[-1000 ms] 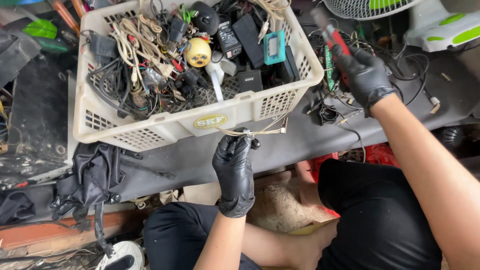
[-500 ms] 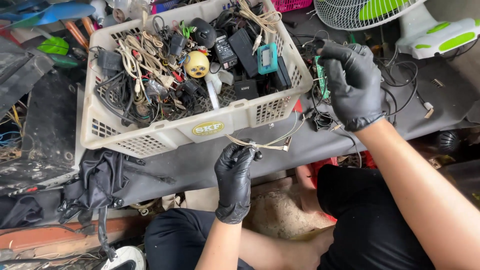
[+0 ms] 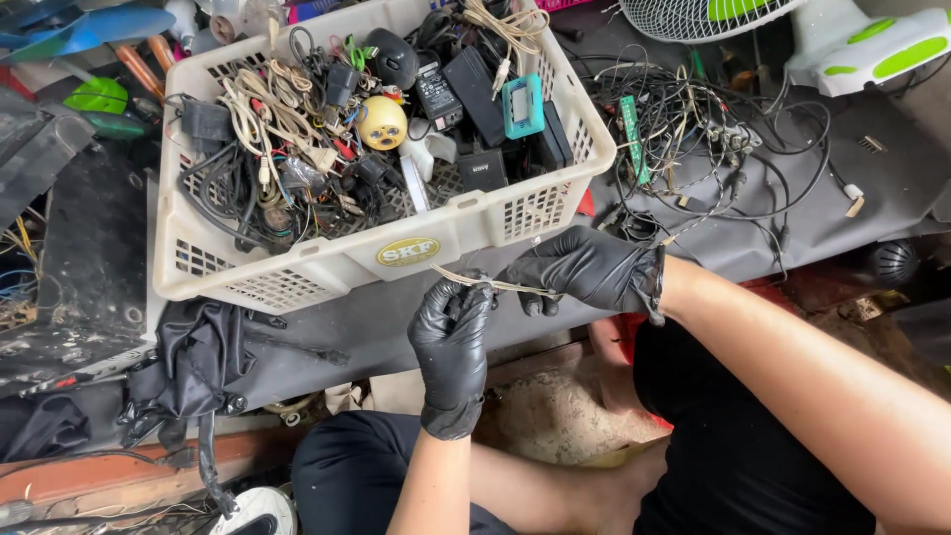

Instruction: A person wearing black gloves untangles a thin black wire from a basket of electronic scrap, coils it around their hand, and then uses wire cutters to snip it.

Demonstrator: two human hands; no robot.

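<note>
Both my hands wear black gloves. My left hand (image 3: 451, 332) pinches one end of a thin beige wire (image 3: 495, 284) just in front of a white plastic basket (image 3: 327, 260). My right hand (image 3: 584, 269) grips the same wire a little to the right, so the wire spans the short gap between the hands. The basket holds several tangled cables, black power adapters, a yellow round object and a teal gadget.
A heap of black tangled wires (image 3: 713, 149) with a green circuit strip lies right of the basket on the dark surface. A white and green fan (image 3: 832, 40) stands at the far right. Black cloth (image 3: 193, 357) hangs off the front edge at left.
My right hand left the wire heap at the upper right and came down to the left hand, taking hold of the beige wire. The left hand stayed below the basket.
</note>
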